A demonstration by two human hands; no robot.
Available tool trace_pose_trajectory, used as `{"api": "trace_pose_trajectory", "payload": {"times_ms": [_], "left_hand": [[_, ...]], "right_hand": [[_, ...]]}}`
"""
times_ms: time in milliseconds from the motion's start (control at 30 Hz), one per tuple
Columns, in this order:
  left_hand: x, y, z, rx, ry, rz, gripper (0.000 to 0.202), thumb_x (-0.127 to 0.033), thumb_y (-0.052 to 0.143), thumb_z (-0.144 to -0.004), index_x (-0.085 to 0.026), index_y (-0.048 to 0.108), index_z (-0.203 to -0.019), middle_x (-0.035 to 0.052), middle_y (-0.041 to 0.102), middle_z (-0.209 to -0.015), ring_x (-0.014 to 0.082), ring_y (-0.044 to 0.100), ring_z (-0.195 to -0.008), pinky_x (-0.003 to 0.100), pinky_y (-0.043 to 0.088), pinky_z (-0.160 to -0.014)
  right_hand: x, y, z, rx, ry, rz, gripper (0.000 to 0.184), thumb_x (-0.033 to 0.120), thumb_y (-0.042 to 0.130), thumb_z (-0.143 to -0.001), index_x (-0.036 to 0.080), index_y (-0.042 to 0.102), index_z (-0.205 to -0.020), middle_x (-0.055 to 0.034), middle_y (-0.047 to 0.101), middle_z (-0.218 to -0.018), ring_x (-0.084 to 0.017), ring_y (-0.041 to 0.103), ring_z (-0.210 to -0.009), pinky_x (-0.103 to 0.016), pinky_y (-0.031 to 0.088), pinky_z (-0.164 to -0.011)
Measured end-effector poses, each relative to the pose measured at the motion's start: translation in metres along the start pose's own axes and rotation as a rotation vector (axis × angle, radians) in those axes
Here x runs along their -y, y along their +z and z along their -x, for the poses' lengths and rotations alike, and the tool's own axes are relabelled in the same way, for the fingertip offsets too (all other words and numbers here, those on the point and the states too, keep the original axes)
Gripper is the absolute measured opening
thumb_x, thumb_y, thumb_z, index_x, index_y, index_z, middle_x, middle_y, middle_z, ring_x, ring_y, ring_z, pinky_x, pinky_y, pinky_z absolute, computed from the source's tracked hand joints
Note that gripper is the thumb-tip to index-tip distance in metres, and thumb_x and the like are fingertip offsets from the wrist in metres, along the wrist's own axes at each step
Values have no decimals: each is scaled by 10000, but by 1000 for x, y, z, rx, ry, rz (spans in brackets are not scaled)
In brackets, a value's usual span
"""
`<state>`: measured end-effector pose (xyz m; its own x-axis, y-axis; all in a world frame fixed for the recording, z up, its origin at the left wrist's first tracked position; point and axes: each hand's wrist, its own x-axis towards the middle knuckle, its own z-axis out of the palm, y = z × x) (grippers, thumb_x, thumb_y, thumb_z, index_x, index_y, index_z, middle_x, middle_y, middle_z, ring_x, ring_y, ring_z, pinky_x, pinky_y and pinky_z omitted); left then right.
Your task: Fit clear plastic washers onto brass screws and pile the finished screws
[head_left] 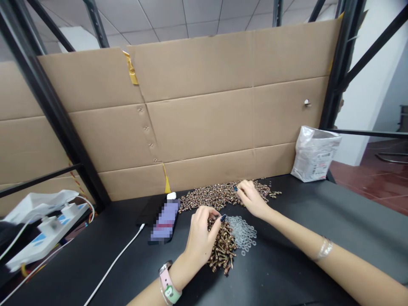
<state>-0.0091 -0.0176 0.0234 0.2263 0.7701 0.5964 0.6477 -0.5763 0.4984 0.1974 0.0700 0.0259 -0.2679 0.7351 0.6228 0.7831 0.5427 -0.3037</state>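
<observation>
My left hand (202,231) is at the left edge of a heap of brass-coloured screws (225,250), its thumb and fingertips pressed close together. What lies between those fingertips is too small to make out. Farther back, my right hand (251,199) reaches into a wide spread of small copper-brown metal pieces (210,196). Its fingers are bent in a pinch at the near side of that spread, and their contents are hidden. Translucent ring washers (244,233) lie in a loose pile right of the screws, between the two hands.
Left of the piles, a phone (165,221) lies on the black table (127,272), with a white cable (114,259) nearby. A white power strip (47,233) is at far left. A white plastic bag (315,154) stands back right, before a cardboard wall (204,127).
</observation>
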Motion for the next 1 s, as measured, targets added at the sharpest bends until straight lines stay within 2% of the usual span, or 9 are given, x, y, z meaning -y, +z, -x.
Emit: {"api": "trace_pose_trajectory", "payload": {"times_ms": [67, 167, 300, 400, 600, 733, 900, 1000], "left_hand": [[-2, -1, 0, 13, 23, -15, 116, -284, 448, -889, -200, 517, -932, 28, 557, -926, 183, 508, -897, 331, 385, -805], [-4, -2, 3, 55, 70, -74, 165, -278, 360, -926, -199, 504, -940, 30, 551, -930, 179, 488, -886, 338, 374, -799], [0, 0, 8, 78, 152, -172, 264, -225, 228, -944, -198, 490, -933, 49, 538, -918, 194, 463, -868, 352, 367, -779], [3, 3, 10, 47, 200, -208, 262, -222, 219, -937, -196, 479, -932, 65, 523, -915, 206, 453, -884, 353, 367, -777], [-5, 6, 9, 92, 196, -260, 250, -185, 216, -927, -188, 443, -822, 43, 494, -817, 188, 428, -765, 348, 358, -725], [-7, 13, 10, -1, 180, -318, 208, -202, 249, -919, -186, 441, -841, 50, 491, -815, 198, 429, -758, 348, 360, -700], [-2, 23, 10, -106, 241, -341, 219, -171, 254, -905, -193, 438, -787, 44, 491, -758, 193, 433, -707, 337, 366, -689], [-3, 25, 9, -119, 213, -283, 229, -162, 262, -908, -197, 417, -745, 28, 483, -718, 180, 435, -683, 320, 365, -679]], "right_hand": [[24, -4, 12, 44, -41, -115, 290, 242, 281, -943, 199, 430, -697, -17, 493, -762, -162, 458, -783, -268, 384, -737], [54, -5, 28, 124, 15, -607, 282, 321, 337, -932, 199, 411, -689, 8, 434, -722, -150, 430, -720, -267, 374, -685], [71, -1, 37, 195, 94, -872, 309, 401, 388, -908, 198, 409, -676, 13, 413, -707, -146, 398, -694, -274, 356, -668], [73, 3, 41, 196, 143, -937, 342, 457, 391, -897, 203, 400, -667, 17, 411, -686, -143, 386, -657, -271, 343, -628], [80, 9, 50, 238, 242, -978, 429, 492, 290, -915, 199, 382, -616, 32, 381, -578, -121, 335, -547, -258, 289, -532], [84, 17, 55, 220, 236, -1069, 364, 439, 356, -895, 200, 348, -620, 41, 349, -596, -111, 313, -560, -247, 286, -526], [85, 28, 63, 249, 368, -1121, 308, 382, 322, -902, 217, 304, -643, 58, 316, -578, -100, 308, -503, -229, 282, -456], [86, 25, 65, 224, 312, -1052, 288, 330, 295, -920, 220, 311, -654, 55, 332, -582, -106, 337, -509, -233, 314, -468]]}}
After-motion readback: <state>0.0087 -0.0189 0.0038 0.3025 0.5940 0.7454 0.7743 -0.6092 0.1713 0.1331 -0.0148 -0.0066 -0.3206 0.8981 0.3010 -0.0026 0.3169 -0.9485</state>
